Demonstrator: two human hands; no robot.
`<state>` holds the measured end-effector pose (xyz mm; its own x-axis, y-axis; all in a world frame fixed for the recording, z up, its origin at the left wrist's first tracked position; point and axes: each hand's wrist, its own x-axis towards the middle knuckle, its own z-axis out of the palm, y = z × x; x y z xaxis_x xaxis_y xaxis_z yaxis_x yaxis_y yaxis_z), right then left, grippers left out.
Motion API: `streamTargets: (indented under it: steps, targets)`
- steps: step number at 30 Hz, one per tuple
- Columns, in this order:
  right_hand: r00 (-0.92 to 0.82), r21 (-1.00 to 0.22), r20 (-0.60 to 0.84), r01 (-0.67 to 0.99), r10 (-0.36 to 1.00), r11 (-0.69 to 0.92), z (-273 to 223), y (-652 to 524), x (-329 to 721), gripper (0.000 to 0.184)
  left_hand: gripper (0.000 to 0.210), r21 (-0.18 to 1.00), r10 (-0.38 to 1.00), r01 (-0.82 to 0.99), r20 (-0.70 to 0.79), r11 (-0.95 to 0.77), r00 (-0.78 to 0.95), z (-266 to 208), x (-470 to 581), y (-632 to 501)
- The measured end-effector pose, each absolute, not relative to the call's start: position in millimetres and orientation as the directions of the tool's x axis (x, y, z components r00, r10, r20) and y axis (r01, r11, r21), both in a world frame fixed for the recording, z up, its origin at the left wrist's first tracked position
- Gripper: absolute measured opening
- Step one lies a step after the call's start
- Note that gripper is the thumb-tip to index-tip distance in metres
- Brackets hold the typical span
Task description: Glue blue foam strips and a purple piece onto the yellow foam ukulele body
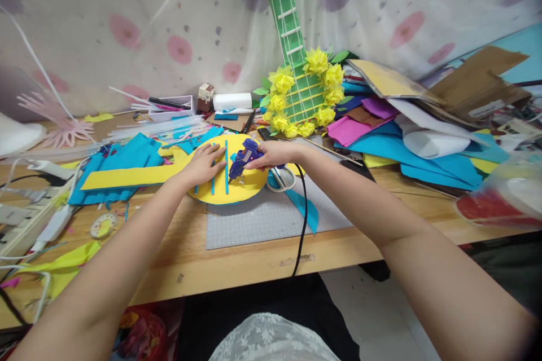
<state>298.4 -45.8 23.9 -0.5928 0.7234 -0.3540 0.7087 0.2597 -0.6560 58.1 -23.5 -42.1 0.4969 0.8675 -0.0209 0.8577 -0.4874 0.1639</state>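
Observation:
My right hand (271, 154) is closed round a blue hot glue gun (245, 157), whose nozzle points down at the yellow guitar-shaped cutout (249, 189). Several thin blue strips (226, 166) lie across the cutout's rounded body, and the nozzle is close to the rightmost one. Spread over the body and the strips to the left is my left hand (203, 164), fingers stretched out and holding nothing. The cutout's long yellow neck (127, 176) reaches left over crumpled blue paper. Scissors with white handles (282, 179) lie just right of the body, partly hidden by my right hand.
A grey cutting mat (254, 229) lies under the cutout. The gun's black cord (303, 220) hangs over the table's front edge. A green guitar with yellow flowers (296, 90) leans at the back. Coloured paper (393, 149) is piled right; a power strip (25, 214) sits left.

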Motion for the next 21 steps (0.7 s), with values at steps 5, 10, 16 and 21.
streamTargets:
  steps: [5,10,16,21]
  targets:
    - [-0.591,-0.676,-0.366,0.700,0.719,0.231,21.6,-33.6,299.0,0.045,0.057,0.148,0.867,0.859,-0.017,-0.490,0.498,-44.7,57.5,-23.0]
    - [-0.566,-0.711,-0.352,0.679,0.745,0.181,21.9,-22.1,299.9,0.045,0.058,0.126,0.862,0.856,-0.016,-0.501,0.507,-41.8,58.2,-24.4]
    - [-0.550,-0.708,-0.379,0.690,0.744,0.149,25.4,-14.2,299.1,0.044,0.058,0.143,0.858,0.851,-0.021,-0.505,0.513,-43.1,56.2,-22.4]
    - [-0.549,-0.718,-0.403,0.686,0.733,0.118,20.9,-2.0,298.8,0.044,0.059,0.153,0.855,0.848,-0.034,-0.507,0.517,-42.0,56.0,-22.6]
